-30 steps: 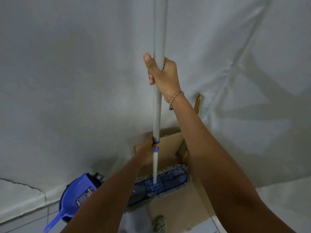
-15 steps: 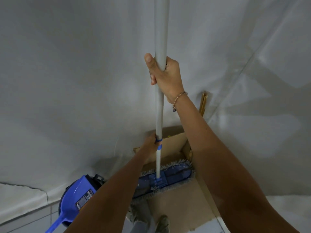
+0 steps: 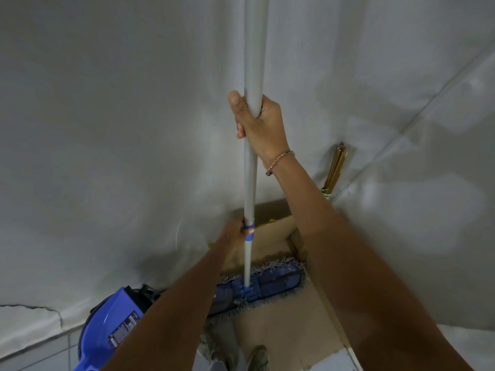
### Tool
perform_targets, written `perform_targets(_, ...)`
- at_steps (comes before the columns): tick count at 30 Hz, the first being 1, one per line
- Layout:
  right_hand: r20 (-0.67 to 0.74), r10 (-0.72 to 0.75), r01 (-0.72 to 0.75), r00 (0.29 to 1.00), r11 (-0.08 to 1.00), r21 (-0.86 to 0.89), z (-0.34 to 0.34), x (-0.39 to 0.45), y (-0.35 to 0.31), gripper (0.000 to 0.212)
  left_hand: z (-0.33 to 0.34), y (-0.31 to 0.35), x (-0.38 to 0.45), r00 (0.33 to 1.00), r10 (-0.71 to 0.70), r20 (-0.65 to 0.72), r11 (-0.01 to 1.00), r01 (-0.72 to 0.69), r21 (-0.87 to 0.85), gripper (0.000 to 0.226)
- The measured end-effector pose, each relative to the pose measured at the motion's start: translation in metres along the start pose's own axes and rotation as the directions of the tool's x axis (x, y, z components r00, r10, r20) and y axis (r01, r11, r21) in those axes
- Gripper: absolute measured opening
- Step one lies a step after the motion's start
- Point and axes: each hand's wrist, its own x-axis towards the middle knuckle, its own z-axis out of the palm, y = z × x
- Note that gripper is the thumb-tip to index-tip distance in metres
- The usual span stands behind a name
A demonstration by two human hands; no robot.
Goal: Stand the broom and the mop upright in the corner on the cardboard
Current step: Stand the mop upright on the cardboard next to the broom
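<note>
The mop (image 3: 253,62) has a long grey pole that stands nearly upright in front of me. Its flat blue fringed head (image 3: 270,283) rests on the brown cardboard (image 3: 284,328) in the corner. My right hand (image 3: 261,124) grips the pole high up, a bracelet on the wrist. My left hand (image 3: 235,231) holds the pole lower down, at its blue collar. The broom (image 3: 334,170), a bundle of thin yellow sticks, leans upright in the wall corner behind my right arm, which hides its lower part.
A blue dustpan (image 3: 112,325) stands against the left wall beside the cardboard. Grey walls meet at the corner at the right. My feet (image 3: 257,357) are at the cardboard's near edge, with tiled floor at the lower left.
The mop head has shifted slightly right and deeper toward the corner on the cardboard. Both hands keep their grip on the pole. More of the broom's sticks show.
</note>
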Motion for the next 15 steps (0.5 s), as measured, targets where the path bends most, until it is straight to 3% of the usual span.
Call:
perform_targets(8,0.060,0.054,-0.052,0.997,0.998,-0.034,0.008,0.013,0.004,0.039,-0.005,0.006,-0.003,1.000,0.008,-0.028,1.000,-0.008,0.002,0.034)
perform_targets(15,0.077,0.059,-0.053,0.995,0.996,-0.072,0.006,0.003,0.003,0.030,-0.014,0.026,-0.019,0.990,-0.025,-0.141,0.988,0.046,0.146,0.027)
